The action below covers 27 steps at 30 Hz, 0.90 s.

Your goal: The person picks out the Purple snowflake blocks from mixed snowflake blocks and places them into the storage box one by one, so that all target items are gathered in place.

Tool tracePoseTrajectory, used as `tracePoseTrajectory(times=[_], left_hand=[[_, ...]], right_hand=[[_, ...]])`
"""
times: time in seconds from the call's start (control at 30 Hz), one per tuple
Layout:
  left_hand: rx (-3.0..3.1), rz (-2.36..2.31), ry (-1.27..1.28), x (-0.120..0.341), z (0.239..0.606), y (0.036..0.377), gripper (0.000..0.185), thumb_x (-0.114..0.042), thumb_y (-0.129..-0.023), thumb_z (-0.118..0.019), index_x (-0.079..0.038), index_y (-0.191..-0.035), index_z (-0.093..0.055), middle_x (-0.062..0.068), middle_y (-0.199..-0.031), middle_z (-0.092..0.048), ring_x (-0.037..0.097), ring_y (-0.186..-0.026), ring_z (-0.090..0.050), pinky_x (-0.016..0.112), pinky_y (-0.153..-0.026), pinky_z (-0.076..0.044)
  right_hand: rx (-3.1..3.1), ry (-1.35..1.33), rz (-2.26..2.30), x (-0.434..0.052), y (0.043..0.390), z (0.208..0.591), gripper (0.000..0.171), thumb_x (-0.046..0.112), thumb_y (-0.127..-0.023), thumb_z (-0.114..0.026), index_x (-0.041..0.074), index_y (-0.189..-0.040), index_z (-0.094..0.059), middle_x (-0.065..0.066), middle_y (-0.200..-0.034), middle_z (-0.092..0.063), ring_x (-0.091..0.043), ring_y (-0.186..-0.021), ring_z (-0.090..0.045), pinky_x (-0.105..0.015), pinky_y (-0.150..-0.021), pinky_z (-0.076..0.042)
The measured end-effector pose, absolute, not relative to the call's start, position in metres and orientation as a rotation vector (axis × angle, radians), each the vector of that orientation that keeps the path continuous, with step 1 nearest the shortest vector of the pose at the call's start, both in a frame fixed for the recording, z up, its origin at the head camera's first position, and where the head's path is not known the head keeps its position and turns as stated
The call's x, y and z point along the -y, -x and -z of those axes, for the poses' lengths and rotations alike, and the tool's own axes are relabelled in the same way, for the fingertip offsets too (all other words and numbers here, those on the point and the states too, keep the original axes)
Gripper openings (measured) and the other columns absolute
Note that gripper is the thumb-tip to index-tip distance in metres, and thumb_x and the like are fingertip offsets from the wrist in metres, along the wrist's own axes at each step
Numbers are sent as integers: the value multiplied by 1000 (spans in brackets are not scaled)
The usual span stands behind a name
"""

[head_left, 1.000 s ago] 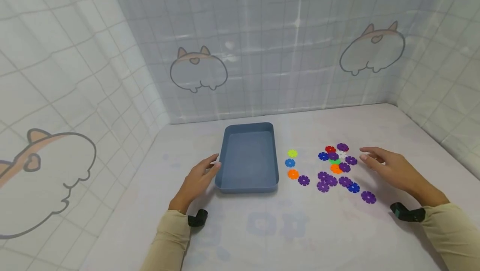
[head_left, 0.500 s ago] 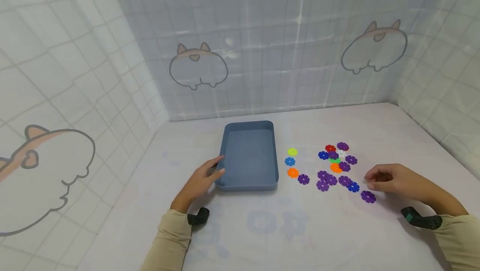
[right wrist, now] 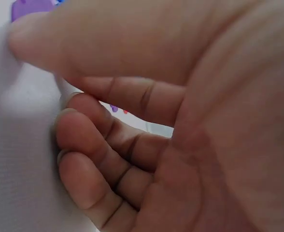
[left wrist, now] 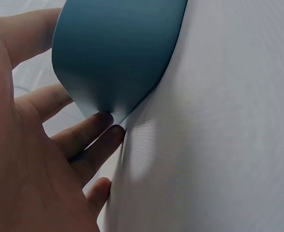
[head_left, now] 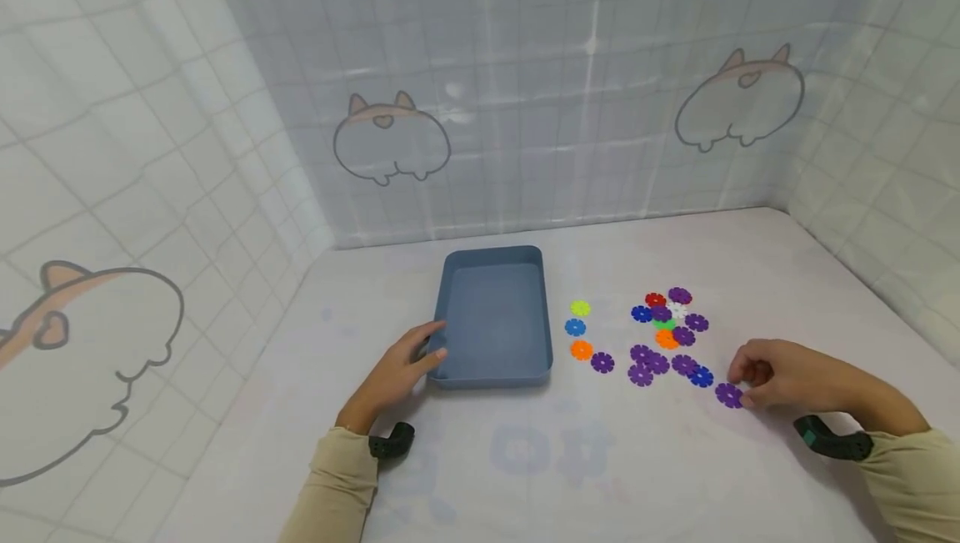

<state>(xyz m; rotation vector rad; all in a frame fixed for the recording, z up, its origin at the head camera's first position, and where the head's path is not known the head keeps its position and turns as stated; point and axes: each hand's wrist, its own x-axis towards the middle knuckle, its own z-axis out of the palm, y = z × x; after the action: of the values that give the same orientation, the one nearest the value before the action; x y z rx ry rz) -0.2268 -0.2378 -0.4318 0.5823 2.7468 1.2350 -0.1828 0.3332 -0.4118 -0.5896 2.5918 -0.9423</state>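
Note:
My left hand (head_left: 397, 372) grips the left wall of an empty blue-grey plastic tray (head_left: 491, 383) near its front corner. The thumb and index finger reach over the rim; in the left wrist view other fingertips (left wrist: 103, 118) touch the tray's outer wall (left wrist: 118, 53). At the right, my right hand (head_left: 795, 376) has curled fingers, with thumb and index tips at the right edge of a purple snowflake disc (head_left: 727, 395) lying flat on the table. The right wrist view shows the thumb (right wrist: 31, 38) covering most of that purple disc (right wrist: 28, 7).
Several purple and blue snowflake discs (head_left: 641, 374) lie left of my right hand. Behind them is a mixed cluster with red (head_left: 656, 299), white and green discs. Yellow (head_left: 581, 308), blue, orange and purple discs lie beside the tray. Cloth walls (head_left: 517, 151) enclose the table.
My right hand has come nearer to me, its fingers have curled, and its fingertips have reached the nearest purple disc. My left hand has closed onto the tray's edge.

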Motion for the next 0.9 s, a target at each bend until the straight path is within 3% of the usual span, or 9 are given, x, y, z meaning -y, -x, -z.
tracePoseTrajectory(times=[0.2, 0.47, 0.7, 0.9], left_hand=[[-2758, -1197, -640, 237, 432, 229, 64, -42, -103, -55, -10, -156, -37, 14, -160, -32, 36, -147, -27, 60, -115, -25], [-2774, -1168, -654, 236, 435, 229, 65, -44, -103, -56, -10, -155, -38, 13, -159, -33, 35, -146, -28, 59, -114, -28], [-2807, -1146, -640, 234, 437, 226, 64, -44, -103, -55, -11, -155, -39, 14, -158, -34, 36, -146, -29, 60, -114, -27], [-2821, -1142, -626, 234, 440, 228, 64, -48, -103, -53, -12, -155, -39, 13, -158, -34, 36, -146, -29, 60, -114, -27]], right_hand=[[-2620, 585, 945, -329, 182, 412, 19, 18, -86, -78, 11, -98, -66, -1, -88, -56, -10, -78, -49, -24, -66, -46], [-2662, 534, 914, -322, 181, 413, 29, 28, -83, -82, 11, -97, -64, 0, -86, -54, -12, -78, -49, -25, -66, -46], [-2650, 523, 938, -321, 180, 413, 28, 24, -83, -82, 10, -97, -63, -1, -88, -55, -13, -79, -50, -25, -67, -48], [-2596, 546, 1065, -327, 184, 420, 18, 16, -89, -76, 9, -93, -60, -2, -84, -57, -13, -74, -51, -25, -59, -44]])
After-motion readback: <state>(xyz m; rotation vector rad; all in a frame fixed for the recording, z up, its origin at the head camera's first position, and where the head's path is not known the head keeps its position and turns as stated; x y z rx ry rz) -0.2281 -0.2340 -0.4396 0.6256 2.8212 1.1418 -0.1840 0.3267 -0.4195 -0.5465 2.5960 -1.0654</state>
